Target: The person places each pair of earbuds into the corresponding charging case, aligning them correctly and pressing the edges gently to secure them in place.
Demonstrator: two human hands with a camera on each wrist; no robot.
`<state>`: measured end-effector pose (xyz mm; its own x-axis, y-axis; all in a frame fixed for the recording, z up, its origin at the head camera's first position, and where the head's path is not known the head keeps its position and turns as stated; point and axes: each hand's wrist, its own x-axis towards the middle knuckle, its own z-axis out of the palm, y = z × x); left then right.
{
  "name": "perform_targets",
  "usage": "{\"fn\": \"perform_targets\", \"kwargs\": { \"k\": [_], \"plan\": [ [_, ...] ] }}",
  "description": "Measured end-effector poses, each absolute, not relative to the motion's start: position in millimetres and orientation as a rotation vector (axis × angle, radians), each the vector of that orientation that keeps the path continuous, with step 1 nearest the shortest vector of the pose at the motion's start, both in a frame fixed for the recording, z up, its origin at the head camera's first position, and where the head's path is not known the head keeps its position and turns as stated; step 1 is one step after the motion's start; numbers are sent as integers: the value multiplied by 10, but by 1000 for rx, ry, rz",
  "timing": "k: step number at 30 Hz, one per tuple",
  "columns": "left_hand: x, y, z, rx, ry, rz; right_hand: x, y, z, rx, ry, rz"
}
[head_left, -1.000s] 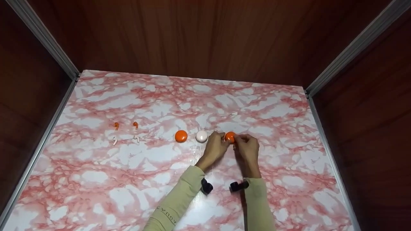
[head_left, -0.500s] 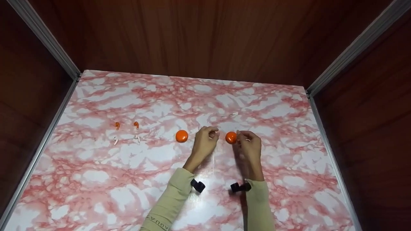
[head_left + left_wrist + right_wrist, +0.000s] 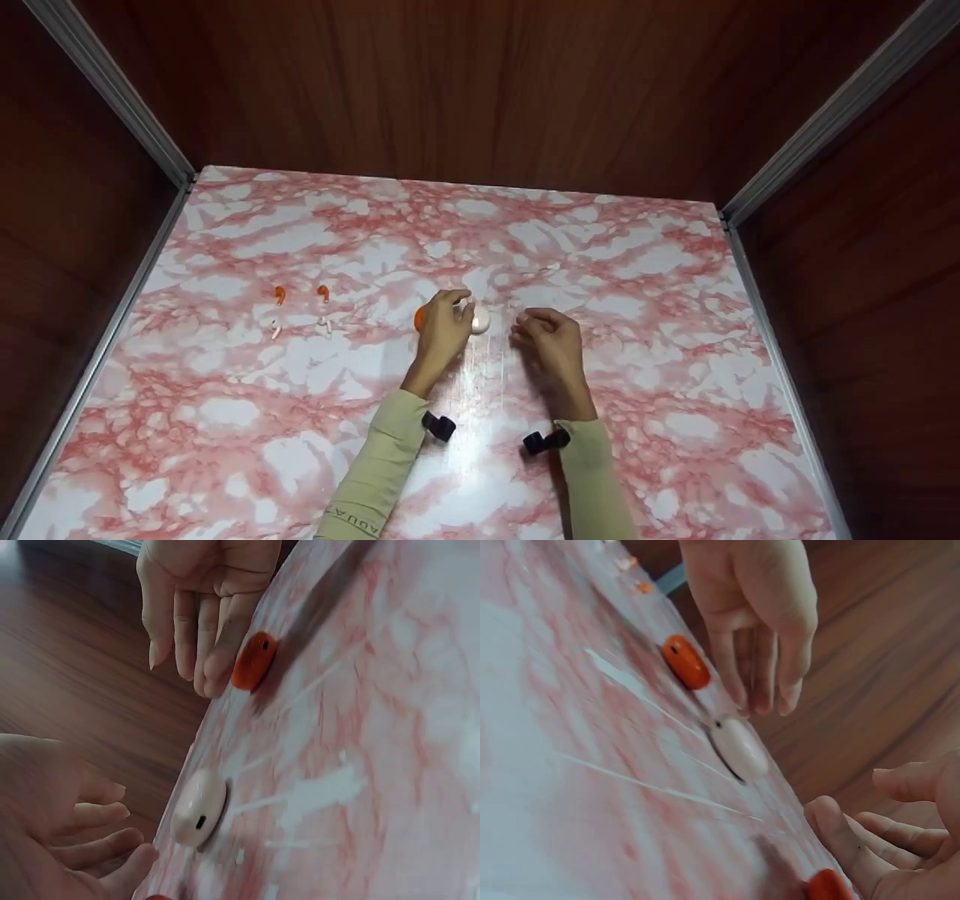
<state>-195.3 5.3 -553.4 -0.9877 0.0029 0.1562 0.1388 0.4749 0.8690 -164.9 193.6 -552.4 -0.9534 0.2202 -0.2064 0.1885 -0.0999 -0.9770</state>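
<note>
My left hand (image 3: 444, 326) is over the left orange earbud case (image 3: 685, 662), fingers loosely bent and holding nothing. It partly hides that case in the head view. Just right of its fingertips lies a glossy white earbud case (image 3: 199, 808) with a small dark port. My right hand (image 3: 555, 341) hovers beside a second orange case (image 3: 255, 660), its relaxed fingers around nothing. In the head view this hand hides that case; the left wrist view shows it on the table near the fingertips. All three cases stand in a row.
Two orange earbuds (image 3: 280, 295) lie at the left of the marbled table (image 3: 225, 412), with two white earbuds (image 3: 276, 328) nearer me. Dark wooden panels (image 3: 450, 90) enclose the back and sides. Each wrist carries a black camera (image 3: 439, 427).
My left hand has let go of the right orange case and moved left, past the white case to the left orange one. My right hand has released too and shifted slightly left.
</note>
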Motion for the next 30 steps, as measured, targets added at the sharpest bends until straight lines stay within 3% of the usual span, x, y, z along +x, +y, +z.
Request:
{"fn": "perform_targets", "kwargs": {
  "k": [16,30],
  "plan": [
    [-1939,-6,-5645,-226,-2671,-1406,-1756,1632,-5656,-466,-2217,2267],
    [-1915,72,-5669,-273,-2693,-1242,-1822,1521,-5664,-415,-2374,2005]
  ]
}}
